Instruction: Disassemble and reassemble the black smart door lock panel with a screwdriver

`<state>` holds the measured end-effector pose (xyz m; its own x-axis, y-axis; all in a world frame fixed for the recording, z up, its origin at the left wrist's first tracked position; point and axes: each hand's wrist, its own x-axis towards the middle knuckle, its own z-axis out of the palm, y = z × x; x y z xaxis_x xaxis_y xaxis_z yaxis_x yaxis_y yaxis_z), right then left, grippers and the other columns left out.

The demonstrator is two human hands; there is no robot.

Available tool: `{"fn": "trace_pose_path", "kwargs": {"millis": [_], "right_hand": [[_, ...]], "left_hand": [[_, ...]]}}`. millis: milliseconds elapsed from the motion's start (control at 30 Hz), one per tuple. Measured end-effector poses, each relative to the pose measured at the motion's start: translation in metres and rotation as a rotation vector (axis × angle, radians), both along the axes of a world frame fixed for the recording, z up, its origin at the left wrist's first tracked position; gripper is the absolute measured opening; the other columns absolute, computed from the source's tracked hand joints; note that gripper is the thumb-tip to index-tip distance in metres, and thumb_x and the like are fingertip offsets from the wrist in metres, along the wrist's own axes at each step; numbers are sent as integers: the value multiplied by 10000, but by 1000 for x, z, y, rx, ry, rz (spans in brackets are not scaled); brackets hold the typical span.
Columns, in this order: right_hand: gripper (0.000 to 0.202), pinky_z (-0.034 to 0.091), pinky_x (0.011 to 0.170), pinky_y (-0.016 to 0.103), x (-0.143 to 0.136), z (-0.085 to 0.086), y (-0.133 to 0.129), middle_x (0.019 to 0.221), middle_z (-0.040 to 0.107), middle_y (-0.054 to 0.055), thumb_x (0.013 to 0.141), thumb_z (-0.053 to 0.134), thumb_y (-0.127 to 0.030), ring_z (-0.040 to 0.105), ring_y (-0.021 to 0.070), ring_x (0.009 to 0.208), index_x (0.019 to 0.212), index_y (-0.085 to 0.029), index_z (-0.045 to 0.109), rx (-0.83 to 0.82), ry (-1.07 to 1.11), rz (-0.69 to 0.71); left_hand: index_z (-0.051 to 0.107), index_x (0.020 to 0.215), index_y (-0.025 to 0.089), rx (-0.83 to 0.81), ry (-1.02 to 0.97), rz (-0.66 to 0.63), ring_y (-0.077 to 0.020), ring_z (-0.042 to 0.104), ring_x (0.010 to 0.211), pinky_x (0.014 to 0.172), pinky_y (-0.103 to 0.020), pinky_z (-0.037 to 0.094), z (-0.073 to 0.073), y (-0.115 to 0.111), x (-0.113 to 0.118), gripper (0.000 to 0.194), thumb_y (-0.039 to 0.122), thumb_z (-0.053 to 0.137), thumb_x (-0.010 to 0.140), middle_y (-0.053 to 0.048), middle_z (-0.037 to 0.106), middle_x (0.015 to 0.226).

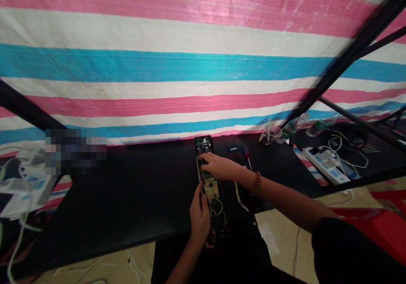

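An opened long black electronic device lies lengthwise across the near edge of the black table, circuit boards and thin wires exposed. My left hand is closed around its lower left side, the thumb along the edge. Over the device's upper half, my right hand reaches in from the right with fingers bent together among the wires; what they pinch, if anything, is hidden. Just right of the device lie a screwdriver with a purple-red handle, a dark flat part and a pale cable.
A plastic cup with a straw and a clear bottle stand at the table's back right. Beyond a black metal post lies a white power strip with cables. Striped sheeting hangs behind; a red stool stands at right.
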<state>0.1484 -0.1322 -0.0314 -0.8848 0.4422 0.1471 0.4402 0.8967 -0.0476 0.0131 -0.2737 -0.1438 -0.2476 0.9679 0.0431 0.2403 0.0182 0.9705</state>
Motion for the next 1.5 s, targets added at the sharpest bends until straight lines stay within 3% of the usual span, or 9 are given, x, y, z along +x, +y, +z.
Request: {"fn": "trace_pose_path", "kwargs": {"millis": [267,433,533,667,900,1200,1500], "right_hand": [[144,489,1017,332,0,0,7,1282,547,155,944,567,-102,551,220,1187,1026,-113,685,-72,83,-12],[109,458,1040,381,-5,-6,6,1258,548,131,932,604,-130,527,233,1160,899,-141,707,-138,155,-47],[127,442,1037,405,-8,-11,4,1259,535,128,928,605,-134,499,244,1151,872,-149,718,-127,155,-68],[132,432,1026,409,-10,-15,2,1235,542,125,914,621,-133,480,249,1136,852,-155,735,-125,152,-98],[176,426,1003,396,-16,-11,-5,1222,552,137,933,587,-145,464,255,1124,851,-138,743,-51,91,-134],[138,434,939,409,-22,2,-14,1192,571,139,907,611,-164,463,271,1087,881,-131,742,-39,-11,-173],[153,442,899,431,-38,3,-16,1139,578,172,877,637,-194,456,313,1090,889,-99,756,17,-123,-252]], "left_hand": [[516,1398,194,-12,74,-5,-233,628,1231,1043,-378,481,0,-2,0,438,328,360,1011,-129,642,1357],[279,1531,129,-97,110,33,-231,743,844,760,-341,555,10,2,2,584,325,385,991,-135,739,1039],[309,1519,124,-136,113,0,-225,726,709,669,-321,535,16,7,1,578,347,381,990,-105,744,917],[428,1457,144,-125,96,-5,-242,741,824,743,-341,544,17,10,-1,516,376,359,1002,-130,756,999],[466,1444,151,-119,40,-5,-258,722,1037,873,-363,540,8,10,-1,523,419,353,1010,-153,737,1175],[474,1444,144,-111,44,1,-257,716,1064,897,-366,538,6,11,0,519,404,388,1004,-159,729,1204],[469,1454,165,-119,31,4,-266,686,1149,949,-371,532,7,10,2,554,458,461,983,-157,701,1270]]}}
